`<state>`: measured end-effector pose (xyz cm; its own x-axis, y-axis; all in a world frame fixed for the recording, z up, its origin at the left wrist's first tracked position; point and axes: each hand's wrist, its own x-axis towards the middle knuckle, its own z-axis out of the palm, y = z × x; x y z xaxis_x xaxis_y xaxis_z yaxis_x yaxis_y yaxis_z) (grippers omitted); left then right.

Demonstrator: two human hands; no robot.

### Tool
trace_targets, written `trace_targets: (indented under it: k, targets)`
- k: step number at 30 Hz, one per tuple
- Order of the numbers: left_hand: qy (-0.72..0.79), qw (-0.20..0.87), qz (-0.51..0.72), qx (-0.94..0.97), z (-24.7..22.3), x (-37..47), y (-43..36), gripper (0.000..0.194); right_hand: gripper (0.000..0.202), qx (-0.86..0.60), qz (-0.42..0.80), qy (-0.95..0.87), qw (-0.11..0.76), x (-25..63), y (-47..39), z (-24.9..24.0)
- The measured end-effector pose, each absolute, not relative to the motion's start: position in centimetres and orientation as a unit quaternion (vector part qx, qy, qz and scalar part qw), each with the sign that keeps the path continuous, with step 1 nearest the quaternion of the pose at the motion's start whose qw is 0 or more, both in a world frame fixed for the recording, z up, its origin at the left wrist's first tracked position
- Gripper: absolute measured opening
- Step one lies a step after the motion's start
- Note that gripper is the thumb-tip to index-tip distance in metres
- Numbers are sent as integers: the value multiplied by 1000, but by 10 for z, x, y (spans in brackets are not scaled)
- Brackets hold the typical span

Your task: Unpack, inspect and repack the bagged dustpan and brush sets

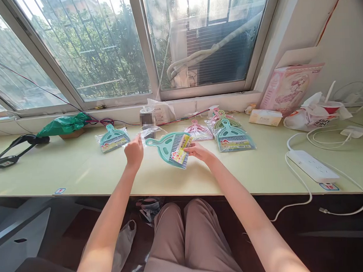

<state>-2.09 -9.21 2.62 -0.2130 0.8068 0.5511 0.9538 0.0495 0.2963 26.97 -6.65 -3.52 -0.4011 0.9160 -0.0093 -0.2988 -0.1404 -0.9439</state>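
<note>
A mint green dustpan (165, 146) with a small brush and a yellow label is held above the table, its handle pointing left. My right hand (198, 150) grips its label side. Beside the handle, my left hand (134, 151) is closed on a clear plastic wrapper (148, 132). A wrapped green dustpan set (112, 138) lies on the table to the left. More wrapped sets, a green one (233, 138) in front and a pink one (197, 130) beside it, lie to the right of the held dustpan.
A dark cup (147, 119) stands near the window sill. Left are a green bag (63, 126) and a black headset (18, 149). On the right are a tissue pack (265, 118), a pink box (297, 86), a white bag (310, 117) and a power strip (312, 166) with cables.
</note>
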Motion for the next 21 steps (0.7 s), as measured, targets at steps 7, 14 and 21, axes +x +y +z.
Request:
trace_targets:
  k: [7,14,21]
  targets:
    - [-559,36,-350,-751,18,13,-93,37,38,-305,662,-448,517,255,-67,-42]
    - [-465,-95,-565,-675,19,43,-91,71,45,-281,641,-405,589,251,-66,-42]
    - [-339,-583,-595,-436,15,69,-53,68,43,-292,619,-374,626,254,-61,-45]
